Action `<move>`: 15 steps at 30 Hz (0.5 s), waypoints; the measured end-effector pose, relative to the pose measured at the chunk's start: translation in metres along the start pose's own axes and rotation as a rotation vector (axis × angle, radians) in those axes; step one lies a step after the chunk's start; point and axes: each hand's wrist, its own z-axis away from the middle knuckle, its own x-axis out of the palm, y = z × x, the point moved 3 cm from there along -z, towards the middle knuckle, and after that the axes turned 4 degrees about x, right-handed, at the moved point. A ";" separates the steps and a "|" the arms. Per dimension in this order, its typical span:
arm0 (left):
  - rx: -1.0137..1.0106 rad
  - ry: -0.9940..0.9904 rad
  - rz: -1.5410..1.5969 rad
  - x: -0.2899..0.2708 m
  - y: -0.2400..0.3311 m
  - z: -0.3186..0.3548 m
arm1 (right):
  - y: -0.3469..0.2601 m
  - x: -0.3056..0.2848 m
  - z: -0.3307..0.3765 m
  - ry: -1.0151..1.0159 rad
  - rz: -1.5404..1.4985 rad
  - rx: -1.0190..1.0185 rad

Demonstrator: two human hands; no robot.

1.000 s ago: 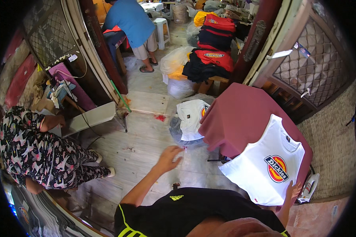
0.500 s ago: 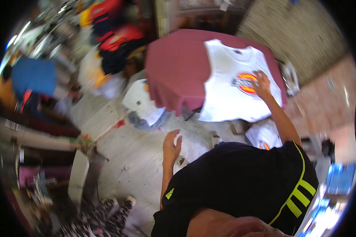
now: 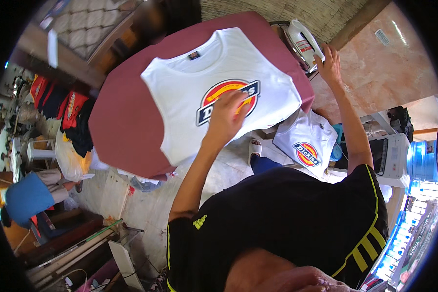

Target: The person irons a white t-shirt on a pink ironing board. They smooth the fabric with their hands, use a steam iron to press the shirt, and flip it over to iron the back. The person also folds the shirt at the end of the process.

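Note:
A white sleeveless shirt (image 3: 180, 92) lies spread on a table with a maroon cloth (image 3: 126, 117). Its chest carries a red, yellow and dark blue print. My left hand (image 3: 226, 119) is over that print, holding nothing, thumb apart from partly bent fingers; whether it touches the fabric I cannot tell. A white clothes iron (image 3: 304, 46) rests on a stand at the table's right end. Right beside the iron is my right hand (image 3: 331, 65), fingers apart, thumb close to the iron's edge and not wrapped round its handle.
Another white printed shirt (image 3: 309, 141) hangs low at the table's right side. A pinkish tiled surface (image 3: 374, 68) adjoins the iron. Dark and red garments (image 3: 75, 112) are piled at left, near a person in a blue shirt (image 3: 29, 197). Blue water jugs (image 3: 422, 160) stand at right.
My right hand has left the shirt's print and moved right to the iron. My left hand has come up from beside the table to over the shirt. The view has turned.

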 end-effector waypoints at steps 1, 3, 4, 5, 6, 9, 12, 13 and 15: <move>0.033 -0.026 0.007 0.032 -0.005 -0.024 | 0.009 0.009 -0.014 -0.020 0.050 0.030; 0.113 -0.130 -0.055 0.090 -0.015 -0.061 | 0.025 0.026 -0.039 -0.148 0.107 0.102; 0.082 -0.211 -0.154 0.116 -0.022 -0.068 | 0.028 0.035 -0.049 -0.259 0.106 0.136; 0.126 -0.241 -0.308 0.146 -0.035 -0.072 | 0.038 0.046 -0.058 -0.360 0.108 0.171; 0.118 -0.294 -0.361 0.164 -0.042 -0.074 | 0.041 0.052 -0.063 -0.316 0.094 0.062; 0.085 -0.363 -0.336 0.177 -0.047 -0.088 | 0.050 0.064 -0.077 -0.606 -0.333 0.248; 0.092 -0.283 -0.234 0.160 -0.070 -0.115 | 0.066 0.092 -0.081 -0.678 -0.600 0.321; 0.083 -0.264 -0.253 0.148 -0.084 -0.131 | 0.067 0.101 -0.081 -0.753 -0.692 0.416; 0.041 -0.178 -0.424 0.113 -0.125 -0.150 | 0.038 0.098 -0.091 -0.772 -0.836 0.462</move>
